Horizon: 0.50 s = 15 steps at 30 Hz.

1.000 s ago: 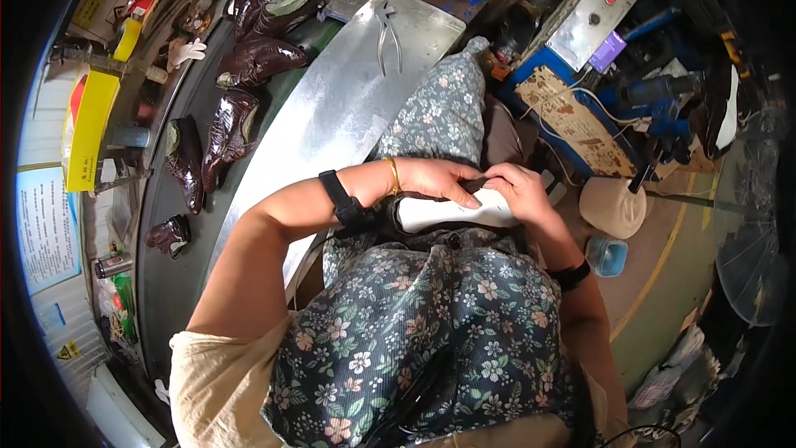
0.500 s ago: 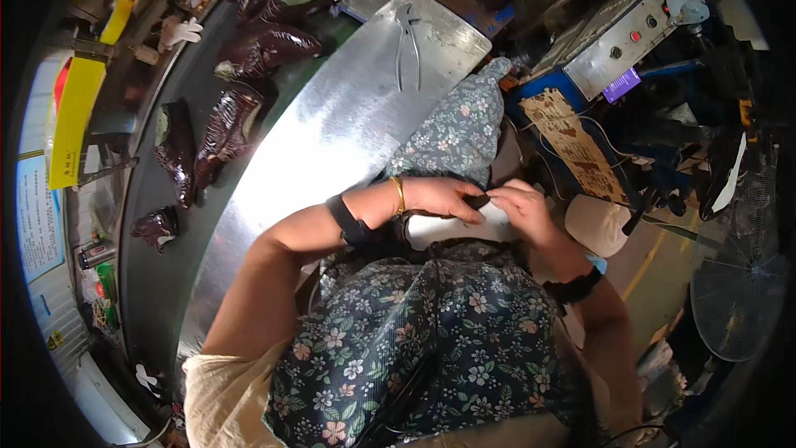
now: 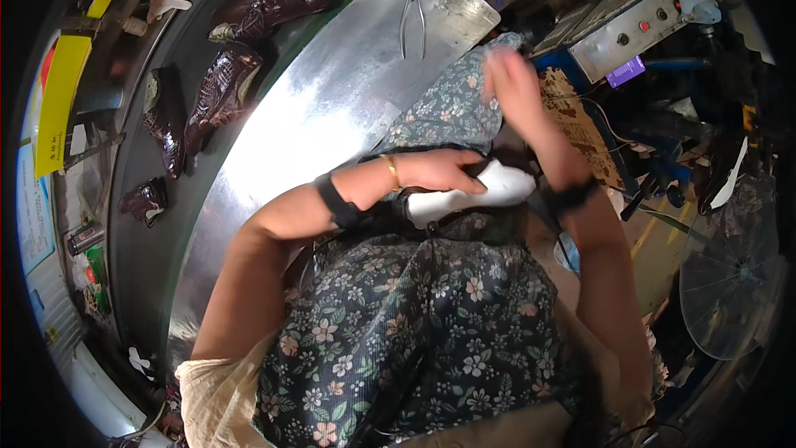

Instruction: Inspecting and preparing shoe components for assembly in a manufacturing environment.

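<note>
Across my lap lies a shoe-shaped piece (image 3: 506, 187) with a smooth white underside turned up and dark material along its edge. My left hand (image 3: 444, 171) grips it from the left, thumb and fingers closed on it; a small dark patch shows by the fingertips. Away from the piece, my right hand (image 3: 512, 87) is raised over the far part of the floral apron cloth (image 3: 444, 112). Motion smears its fingers, so their state is unclear. Metal pincers (image 3: 413, 21) lie on the shiny metal tabletop (image 3: 307, 108), left of and beyond my right hand.
Left of the tabletop, several glossy dark brown shoe uppers (image 3: 220, 99) rest on a dark belt (image 3: 153, 224). A machine with a button panel (image 3: 638, 29) stands at the far right. A fan with a mesh guard (image 3: 734, 282) is at the right edge.
My right hand has let go of the white-bottomed piece and moved up and away toward the far end of the tabletop. My left hand stays on the piece.
</note>
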{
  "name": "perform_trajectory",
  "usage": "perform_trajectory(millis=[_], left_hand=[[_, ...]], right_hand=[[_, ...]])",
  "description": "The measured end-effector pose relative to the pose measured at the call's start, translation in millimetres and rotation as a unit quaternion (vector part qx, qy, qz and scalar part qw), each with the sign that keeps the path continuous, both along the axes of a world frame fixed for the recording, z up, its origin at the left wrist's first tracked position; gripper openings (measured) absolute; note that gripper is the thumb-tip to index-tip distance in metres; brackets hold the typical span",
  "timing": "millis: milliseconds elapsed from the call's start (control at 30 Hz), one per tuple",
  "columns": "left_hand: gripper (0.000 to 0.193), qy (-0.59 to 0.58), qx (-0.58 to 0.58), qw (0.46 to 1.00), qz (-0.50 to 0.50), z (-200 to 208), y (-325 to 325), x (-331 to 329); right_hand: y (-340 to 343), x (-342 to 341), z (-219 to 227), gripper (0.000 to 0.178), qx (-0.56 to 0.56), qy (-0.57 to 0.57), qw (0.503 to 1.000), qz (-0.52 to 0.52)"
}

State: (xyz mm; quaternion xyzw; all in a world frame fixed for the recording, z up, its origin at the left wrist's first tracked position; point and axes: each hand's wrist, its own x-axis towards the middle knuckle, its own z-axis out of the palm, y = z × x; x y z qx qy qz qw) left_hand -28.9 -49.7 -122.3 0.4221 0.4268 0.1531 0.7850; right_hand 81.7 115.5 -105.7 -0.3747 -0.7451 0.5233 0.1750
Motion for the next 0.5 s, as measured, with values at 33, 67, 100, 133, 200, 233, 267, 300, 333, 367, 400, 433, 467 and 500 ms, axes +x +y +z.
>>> perform_trajectory(millis=[33,67,100,133,200,233,267,300,333,367,400,433,467,500], left_hand=[[0.066,0.072,0.160,0.983,-0.054,2.6,-0.9,3.3],[0.068,0.056,0.173,0.982,-0.045,4.3,-0.3,5.7],[0.070,0.029,0.192,0.979,-0.055,5.7,-0.4,8.0],[0.071,0.065,0.152,0.984,-0.069,6.5,0.5,8.2],[0.072,0.089,0.150,0.983,-0.056,6.1,0.9,8.7],[0.072,0.070,0.152,0.985,-0.051,5.5,1.1,9.1],[0.070,0.066,0.153,0.985,-0.048,5.2,0.4,8.3],[0.068,0.076,0.155,0.983,-0.058,5.5,0.6,8.6],[0.065,0.047,0.113,0.991,-0.057,6.2,-0.1,8.4],[0.064,0.044,0.127,0.989,-0.057,7.6,-0.4,9.3],[0.064,0.047,0.118,0.990,-0.066,10.1,-1.0,10.9],[0.065,0.047,0.125,0.989,-0.067,13.2,-1.5,12.5],[0.065,0.049,0.136,0.987,-0.071,16.8,-2.3,15.1],[0.066,0.061,0.158,0.983,-0.072,20.4,-3.4,16.6]], right_hand=[[17.2,-40.4,-7.3,0.029,0.324,0.033,0.945,0.029],[21.6,-77.9,-17.0,0.043,0.448,-0.039,0.892,0.039],[20.7,-111.6,-28.7,0.047,0.419,-0.218,0.880,0.056],[18.4,-142.5,-40.0,0.051,0.421,-0.347,0.837,0.051],[21.0,-179.8,-53.9,0.055,0.237,-0.344,0.907,0.057],[25.4,-183.4,-55.9,0.055,0.250,-0.332,0.909,0.037],[26.5,-185.2,-55.9,0.055,0.262,-0.397,0.875,0.089],[33.5,-175.6,-51.6,0.056,0.257,-0.434,0.850,0.153],[35.7,-168.6,-46.7,0.056,0.266,-0.459,0.837,0.135],[42.9,-155.6,-39.0,0.059,0.247,-0.481,0.827,0.154],[45.2,-146.7,-32.0,0.061,0.243,-0.523,0.804,0.140],[46.0,-143.2,-25.9,0.061,0.225,-0.499,0.820,0.166],[43.8,-140.7,-21.7,0.063,0.199,-0.478,0.848,0.115],[43.2,-142.7,-17.7,0.065,0.179,-0.450,0.873,0.064]])
